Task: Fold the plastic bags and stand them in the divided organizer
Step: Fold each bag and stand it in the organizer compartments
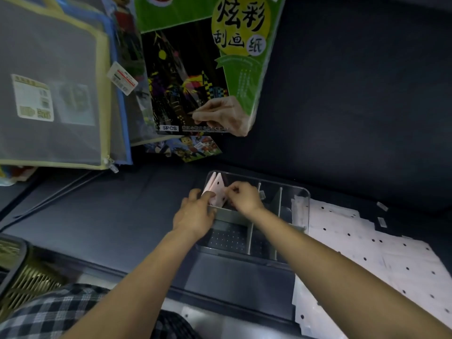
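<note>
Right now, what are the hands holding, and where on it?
Both hands pinch the folded pink bag by its upper edge: left hand at its left side, right hand at its right, over the organizer's far-left compartment.

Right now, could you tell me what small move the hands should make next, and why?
Probably let go and reach for another bag. Both hands pinch folded bags already upright in the organizer's far-left compartment, while unfolded dotted bags lie flat to its right.

Light: dim overall, dark surfaces swallow detail
Glare: soft sheen on the green packet [208, 45]
Focus: soft throughout, mild blur
Edges: wide-angle bending, straight lines curve near corners
</note>
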`<state>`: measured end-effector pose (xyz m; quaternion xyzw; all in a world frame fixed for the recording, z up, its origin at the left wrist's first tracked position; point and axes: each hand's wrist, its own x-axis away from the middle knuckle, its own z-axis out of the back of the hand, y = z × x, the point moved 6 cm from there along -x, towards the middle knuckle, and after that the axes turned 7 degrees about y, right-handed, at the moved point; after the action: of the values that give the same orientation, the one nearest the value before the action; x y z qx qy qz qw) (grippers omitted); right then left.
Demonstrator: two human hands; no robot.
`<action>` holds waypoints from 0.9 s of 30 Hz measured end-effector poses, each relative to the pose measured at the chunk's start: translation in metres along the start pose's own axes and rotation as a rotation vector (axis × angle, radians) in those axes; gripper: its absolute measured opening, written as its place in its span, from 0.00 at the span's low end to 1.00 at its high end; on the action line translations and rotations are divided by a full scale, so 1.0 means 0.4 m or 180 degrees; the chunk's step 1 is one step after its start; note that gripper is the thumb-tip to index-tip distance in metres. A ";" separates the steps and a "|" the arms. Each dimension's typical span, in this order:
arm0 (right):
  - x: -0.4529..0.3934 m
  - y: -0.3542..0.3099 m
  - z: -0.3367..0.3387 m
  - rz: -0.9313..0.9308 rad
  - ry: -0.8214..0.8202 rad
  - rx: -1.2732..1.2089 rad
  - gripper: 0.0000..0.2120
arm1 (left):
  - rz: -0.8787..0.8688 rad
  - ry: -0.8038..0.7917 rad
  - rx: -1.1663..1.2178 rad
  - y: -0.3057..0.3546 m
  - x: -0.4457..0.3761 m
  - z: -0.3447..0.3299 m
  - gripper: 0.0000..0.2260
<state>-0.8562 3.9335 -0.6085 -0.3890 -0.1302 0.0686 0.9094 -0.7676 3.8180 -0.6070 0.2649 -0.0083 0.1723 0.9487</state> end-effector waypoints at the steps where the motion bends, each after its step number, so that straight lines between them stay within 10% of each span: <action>1: 0.014 0.005 0.025 0.0089 0.0053 -0.0095 0.08 | -0.0046 0.0023 -0.0040 0.007 0.000 0.001 0.19; 15: 0.390 0.509 0.413 0.0224 0.0121 0.0647 0.11 | -0.1870 0.0535 -0.0166 0.272 0.138 -0.061 0.13; 21: 0.564 0.702 0.389 0.0603 -0.0616 0.1523 0.32 | -0.2562 -0.0849 -0.0013 0.359 0.320 -0.298 0.16; 27: 0.582 0.734 0.403 0.0907 -0.0122 0.1413 0.10 | -0.2106 -0.1482 -0.0140 0.364 0.431 -0.481 0.25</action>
<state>-0.6873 4.2993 -0.6721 -0.1929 -0.0731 0.2303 0.9510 -0.6683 4.0875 -0.6811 0.2649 -0.1410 -0.2072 0.9311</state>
